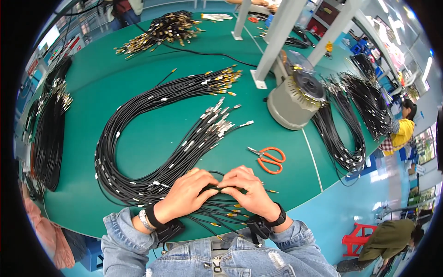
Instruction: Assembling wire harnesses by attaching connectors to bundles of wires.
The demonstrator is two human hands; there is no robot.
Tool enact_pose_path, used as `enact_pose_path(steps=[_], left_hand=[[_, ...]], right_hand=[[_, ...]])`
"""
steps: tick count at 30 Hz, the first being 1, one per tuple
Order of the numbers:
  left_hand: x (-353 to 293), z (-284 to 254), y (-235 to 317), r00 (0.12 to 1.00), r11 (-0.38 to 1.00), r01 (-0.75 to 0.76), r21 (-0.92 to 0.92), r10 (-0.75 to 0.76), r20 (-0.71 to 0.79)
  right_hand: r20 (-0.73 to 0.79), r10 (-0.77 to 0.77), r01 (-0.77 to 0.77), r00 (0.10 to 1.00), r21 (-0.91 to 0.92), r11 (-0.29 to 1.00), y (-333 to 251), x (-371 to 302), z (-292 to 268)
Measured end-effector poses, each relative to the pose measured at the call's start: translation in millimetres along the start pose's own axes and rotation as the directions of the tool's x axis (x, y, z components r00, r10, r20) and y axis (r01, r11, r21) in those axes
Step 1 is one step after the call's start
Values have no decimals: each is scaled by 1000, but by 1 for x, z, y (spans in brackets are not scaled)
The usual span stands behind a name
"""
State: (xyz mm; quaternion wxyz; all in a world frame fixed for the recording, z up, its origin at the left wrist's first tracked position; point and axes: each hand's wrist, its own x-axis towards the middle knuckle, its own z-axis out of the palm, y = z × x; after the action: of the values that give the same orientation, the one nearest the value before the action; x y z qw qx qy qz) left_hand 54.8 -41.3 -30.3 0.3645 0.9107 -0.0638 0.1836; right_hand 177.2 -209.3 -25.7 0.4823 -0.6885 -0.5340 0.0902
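Close to the table's near edge, my left hand point(191, 190) and my right hand point(247, 188) meet, fingertips almost touching. Both are closed in a pinch on a thin black cable point(217, 187), whose held section is mostly covered by the fingers. Under and in front of my hands lie several loose cable ends point(214, 224) with gold-coloured tips. A large bundle of black cables point(108, 138) curves in a U on the left, one end gold-tipped, the other with white tags. Right of centre rest orange-handled scissors point(271, 160), blades pointing left.
A grey-beige round machine point(293, 99) stands beside white metal posts point(272, 51) on the green table point(83, 115). More cable bundles lie at the left edge point(48, 143), the far side point(166, 30) and the right point(344, 138). Other people are nearby; a red stool point(357, 240) stands at lower right.
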Motion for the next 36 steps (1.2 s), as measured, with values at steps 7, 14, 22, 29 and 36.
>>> enact_pose_path(steps=[7, 14, 22, 29, 36], left_hand=[[-26, 1, 1, 981, 981, 2, 192, -40, 192], [-36, -10, -3, 963, 983, -67, 169, 20, 270], [-30, -18, -1, 948, 999, 2, 54, -19, 317], [2, -31, 15, 976, 991, 43, 124, -69, 208], [25, -14, -19, 998, 878, 54, 476, -64, 4]], right_hand=[[-250, 342, -311, 906, 154, 938, 12, 3, -84], [-642, 321, -304, 696, 142, 942, 77, 31, -214], [-323, 676, -616, 662, 278, 737, 105, 64, -261], [-200, 670, -577, 715, 372, 727, 114, 64, -273], [-170, 489, -236, 856, 712, 661, 70, 58, -218]])
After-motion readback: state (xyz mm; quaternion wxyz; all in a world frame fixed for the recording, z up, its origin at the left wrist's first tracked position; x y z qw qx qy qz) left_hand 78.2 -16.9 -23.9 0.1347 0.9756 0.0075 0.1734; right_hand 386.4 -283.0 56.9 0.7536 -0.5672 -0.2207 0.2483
